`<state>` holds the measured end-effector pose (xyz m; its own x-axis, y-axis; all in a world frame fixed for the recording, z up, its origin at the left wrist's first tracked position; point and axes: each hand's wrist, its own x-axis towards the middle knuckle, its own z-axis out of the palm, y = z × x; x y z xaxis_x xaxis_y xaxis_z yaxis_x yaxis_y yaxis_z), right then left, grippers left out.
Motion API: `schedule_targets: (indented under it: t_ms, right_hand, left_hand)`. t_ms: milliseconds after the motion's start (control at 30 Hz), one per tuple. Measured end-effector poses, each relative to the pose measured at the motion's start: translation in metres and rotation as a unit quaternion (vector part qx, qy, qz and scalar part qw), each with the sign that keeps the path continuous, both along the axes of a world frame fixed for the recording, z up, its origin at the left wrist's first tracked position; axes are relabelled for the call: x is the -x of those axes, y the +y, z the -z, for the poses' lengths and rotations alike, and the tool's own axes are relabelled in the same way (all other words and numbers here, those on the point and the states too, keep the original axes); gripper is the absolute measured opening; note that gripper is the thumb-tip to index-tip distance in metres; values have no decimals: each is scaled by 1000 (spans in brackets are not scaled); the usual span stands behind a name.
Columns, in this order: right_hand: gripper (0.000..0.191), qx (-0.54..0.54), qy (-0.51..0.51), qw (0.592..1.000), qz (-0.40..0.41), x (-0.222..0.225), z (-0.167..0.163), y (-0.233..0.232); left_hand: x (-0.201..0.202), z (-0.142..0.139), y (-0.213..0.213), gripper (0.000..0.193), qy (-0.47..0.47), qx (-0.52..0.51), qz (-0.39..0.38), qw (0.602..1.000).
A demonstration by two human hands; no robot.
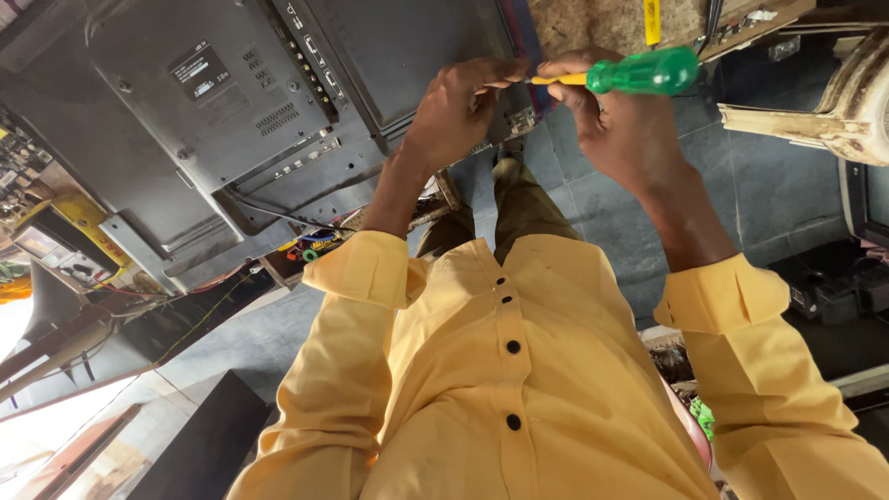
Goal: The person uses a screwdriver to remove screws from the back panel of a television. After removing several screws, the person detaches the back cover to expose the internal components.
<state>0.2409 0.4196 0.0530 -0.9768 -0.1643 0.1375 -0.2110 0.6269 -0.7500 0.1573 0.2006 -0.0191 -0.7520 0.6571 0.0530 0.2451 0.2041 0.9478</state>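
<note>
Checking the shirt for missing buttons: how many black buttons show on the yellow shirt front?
4, in a line down the yellow shirt placket: top button, second, third, lowest. Further ones may lie hidden below the frame.

I see screwdriver (639, 73): translucent green handle, yellow shaft collar, lying roughly horizontal, gripped in right hand (619, 120). Left hand (458, 106) pinches shaft tip, just beside dark grey television back panel (213, 102).

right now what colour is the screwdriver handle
Green, with a yellow shaft, on the screwdriver; the head view shows it.
</note>
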Motion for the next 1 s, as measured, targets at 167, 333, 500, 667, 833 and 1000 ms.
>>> schedule_targets:
  t_ms: [167,333,500,667,833,1000]
  right_hand:
    - [17,-53,34,998,-3,2,1,-2]
    - [13,4,6,1000,6,0,1,-2]
    - [12,-52,48,997,-10,-1,2,-5]
    - [11,1,68,997,-26,3,0,-8]
    - [15,-6,83,996,-44,13,-7,-9]
    - [27,-40,125,990,-53,19,-13,-6]
  left_hand:
    - [-1,-3,4,50,-14,19,7,1000]
    - [-3,-2,5,49,25,36,10,999]
    - [-3,-3,6,49,26,51,10,998]
    - [-3,-5,9,33,-3,26,13,1000]
    - [-2,-7,10,24,51,31,18,998]
    - [-4,-6,12,27,119,31,-9,992]
